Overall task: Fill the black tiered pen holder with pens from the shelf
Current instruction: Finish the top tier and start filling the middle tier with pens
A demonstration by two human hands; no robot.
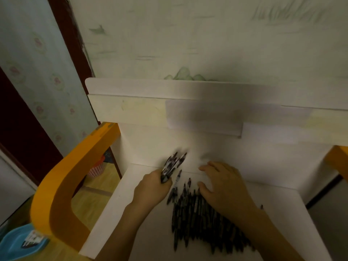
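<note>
A white shelf (143, 210) stands against a wall with pale green drawings, with an orange rail (75, 176) at its side. The left hand (152, 189) is curled tight round a bunch of pens (172, 166), which stick up and away from its grip. Just right of that grip, the right hand (224, 189) lies flat with fingers spread on the blurry pile of black pens (199, 223), maybe pressing it.

I see a white shelf (146, 219) with a raised back wall. A big pile of black pens (203, 223) lies flat on it.
</note>
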